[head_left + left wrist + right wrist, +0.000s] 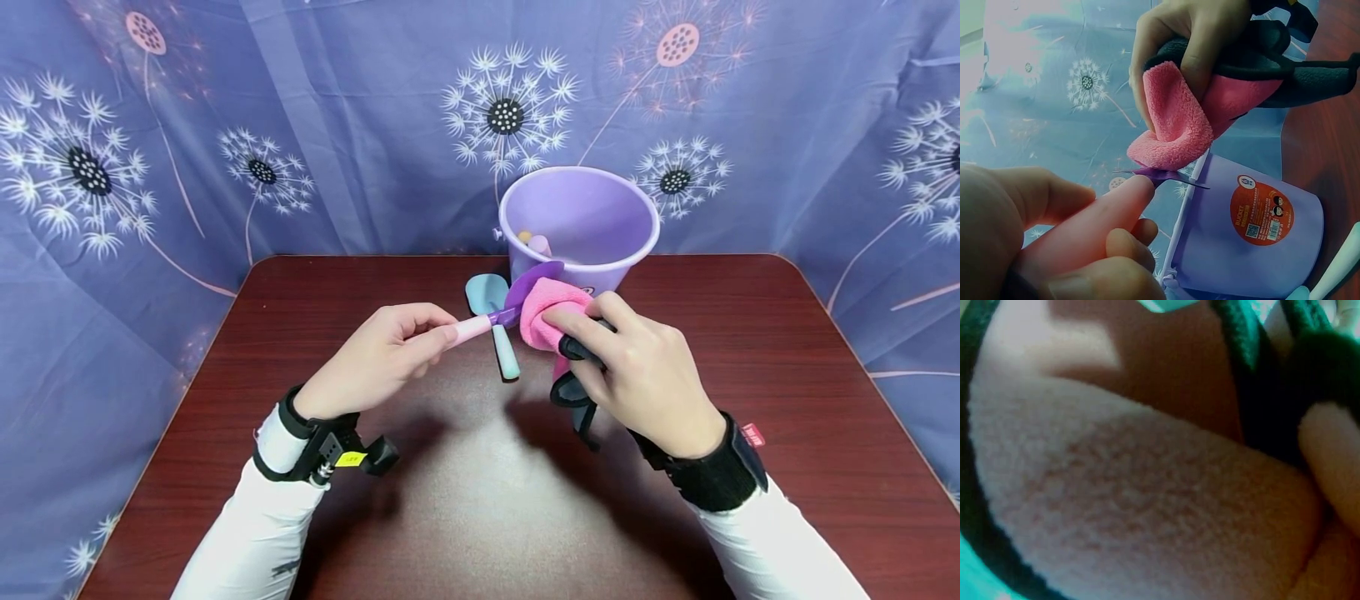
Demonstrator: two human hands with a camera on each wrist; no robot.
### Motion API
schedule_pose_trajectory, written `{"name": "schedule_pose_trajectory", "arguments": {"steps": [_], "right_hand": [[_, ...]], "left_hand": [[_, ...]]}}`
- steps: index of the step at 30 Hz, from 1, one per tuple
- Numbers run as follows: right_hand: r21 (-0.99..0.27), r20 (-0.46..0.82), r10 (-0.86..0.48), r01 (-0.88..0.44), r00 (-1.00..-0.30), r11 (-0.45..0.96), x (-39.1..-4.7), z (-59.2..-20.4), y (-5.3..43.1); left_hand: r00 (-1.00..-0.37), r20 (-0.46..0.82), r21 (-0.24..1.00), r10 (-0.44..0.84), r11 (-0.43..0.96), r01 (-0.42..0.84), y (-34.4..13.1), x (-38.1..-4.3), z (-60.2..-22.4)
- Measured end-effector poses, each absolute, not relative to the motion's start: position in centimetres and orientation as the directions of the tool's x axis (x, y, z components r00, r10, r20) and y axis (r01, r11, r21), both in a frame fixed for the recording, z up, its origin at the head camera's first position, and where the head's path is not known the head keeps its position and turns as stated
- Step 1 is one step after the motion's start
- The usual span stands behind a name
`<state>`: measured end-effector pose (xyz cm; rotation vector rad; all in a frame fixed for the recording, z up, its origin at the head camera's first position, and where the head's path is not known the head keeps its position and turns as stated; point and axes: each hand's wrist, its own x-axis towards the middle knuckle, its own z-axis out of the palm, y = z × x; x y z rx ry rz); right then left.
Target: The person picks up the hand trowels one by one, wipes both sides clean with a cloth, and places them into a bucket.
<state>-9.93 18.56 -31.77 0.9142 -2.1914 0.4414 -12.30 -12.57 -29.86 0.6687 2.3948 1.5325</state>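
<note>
In the head view my left hand (382, 354) grips the light pink handle of a toy shovel (471, 330), its purple blade tilted up in front of the bucket. My right hand (637, 367) holds a bunched pink cloth (551, 304) with dark edging against the blade, covering part of it. From the left wrist, the fingers wrap the pink handle (1094, 228), and the folded cloth (1175, 125) sits right over the blade, seen edge-on. Cloth (1147, 500) fills most of the right wrist view, with dark trim along its border.
A lilac bucket (577, 217) stands at the table's back edge, with small pink and yellow things inside. Left of it, a teal shovel (506, 352) lies on the dark red wooden table (750, 333). A blue dandelion-print curtain (375, 125) hangs behind and at both sides.
</note>
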Motion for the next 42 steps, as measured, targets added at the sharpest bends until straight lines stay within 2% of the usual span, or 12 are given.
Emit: {"name": "schedule_pose_trajectory", "arguments": {"steps": [16, 24, 35, 42], "right_hand": [[-0.065, 0.703, -0.385, -0.593, -0.598, 0.802, -11.1, -32.0, 20.4], [-0.073, 0.718, -0.356, -0.574, -0.598, 0.816, -11.2, -32.1, 20.4], [-0.039, 0.686, -0.422, -0.609, -0.592, 0.792, -10.6, -31.8, 20.1], [-0.04, 0.717, -0.446, -0.67, -0.536, 0.741, -10.4, -31.9, 19.1]], "left_hand": [[-0.862, 0.054, 0.891, 0.504, 0.365, 0.269, -12.7, -12.1, -29.7], [-0.867, 0.039, 0.892, 0.497, 0.373, 0.254, -12.5, -12.0, -29.6], [-0.874, 0.092, 0.827, 0.476, 0.453, 0.334, -12.0, -11.9, -29.8], [-0.878, 0.107, 0.814, 0.466, 0.466, 0.346, -11.8, -11.9, -30.1]]}}
